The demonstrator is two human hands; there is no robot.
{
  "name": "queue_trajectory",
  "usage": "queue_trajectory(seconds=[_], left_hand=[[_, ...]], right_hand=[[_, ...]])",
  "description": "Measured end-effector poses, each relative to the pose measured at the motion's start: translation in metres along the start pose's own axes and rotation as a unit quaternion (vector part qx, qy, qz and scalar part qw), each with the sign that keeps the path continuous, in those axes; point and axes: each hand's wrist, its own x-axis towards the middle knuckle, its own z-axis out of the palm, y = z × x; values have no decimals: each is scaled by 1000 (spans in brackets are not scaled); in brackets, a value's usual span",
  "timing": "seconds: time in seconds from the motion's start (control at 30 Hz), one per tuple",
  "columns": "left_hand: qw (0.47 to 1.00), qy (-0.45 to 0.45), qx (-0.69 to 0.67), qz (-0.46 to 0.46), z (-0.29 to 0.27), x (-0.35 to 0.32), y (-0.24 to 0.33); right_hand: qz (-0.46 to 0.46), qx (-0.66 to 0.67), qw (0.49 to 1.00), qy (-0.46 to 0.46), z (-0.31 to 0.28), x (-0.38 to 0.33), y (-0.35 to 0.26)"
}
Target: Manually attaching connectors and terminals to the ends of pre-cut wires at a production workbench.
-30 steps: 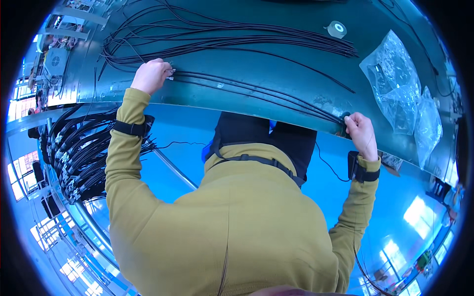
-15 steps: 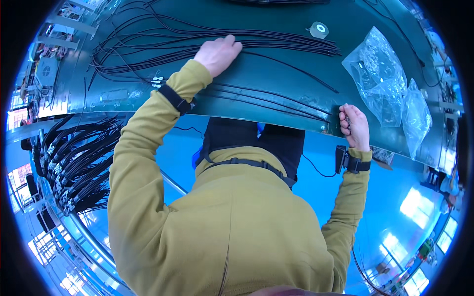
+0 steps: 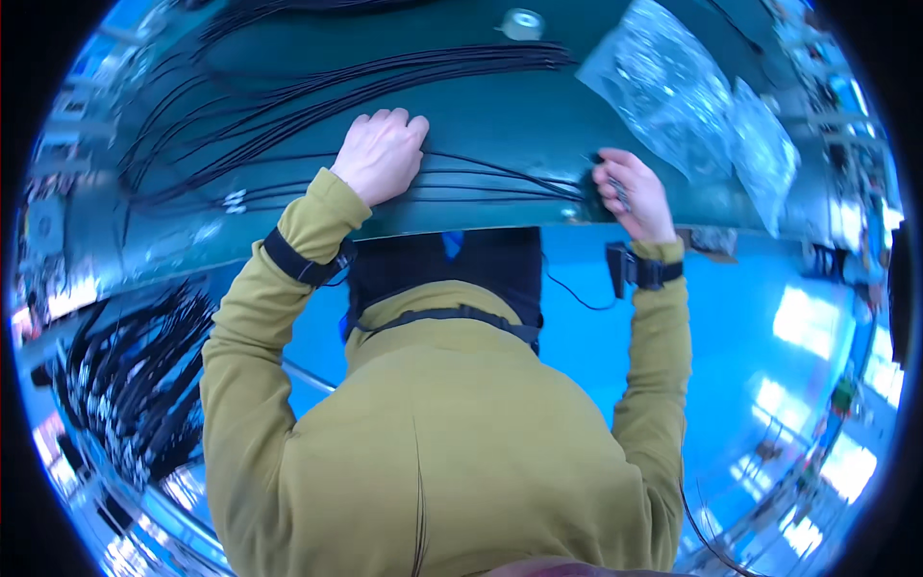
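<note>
My left hand (image 3: 383,156) is closed over a thin black cable (image 3: 490,167), just in from the table's near edge. Its fingertips are hidden under the palm. Several separate black cables (image 3: 481,198) run beneath and beside this hand, their ends converging at the right. Small white tags (image 3: 234,202) sit on them to the left. Beside those ends, my right hand (image 3: 636,197) is curled shut with small silvery pieces (image 3: 620,195) showing between its fingers; their kind is too small to tell. A looped bundle of black cables (image 3: 385,79) lies farther back.
A roll of clear tape (image 3: 522,24) stands beyond the bundle. Clear plastic bags (image 3: 663,87) lie on the green table (image 3: 519,111) at the right. Below left, many black cables with white tags (image 3: 125,385) hang on a metal rack. More dark cables (image 3: 288,8) lie at the far edge.
My left hand has come from the bundle toward the near edge, drawing one cable over to the separate ones. My right hand stays closed beside the cable ends. The whole view has shifted.
</note>
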Motion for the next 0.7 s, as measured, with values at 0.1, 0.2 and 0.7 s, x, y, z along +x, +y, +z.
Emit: queue_trajectory(seconds=[0.1, 0.2, 0.7], left_hand=[[995, 26, -64, 68, 11, 35, 39], [982, 43, -127, 136, 22, 66, 77], [946, 39, -307, 99, 27, 85, 95]], right_hand=[[-7, 38, 999, -7, -3, 1, 4], [-2, 90, 996, -22, -7, 0, 6], [-36, 141, 989, -33, -5, -8, 10]])
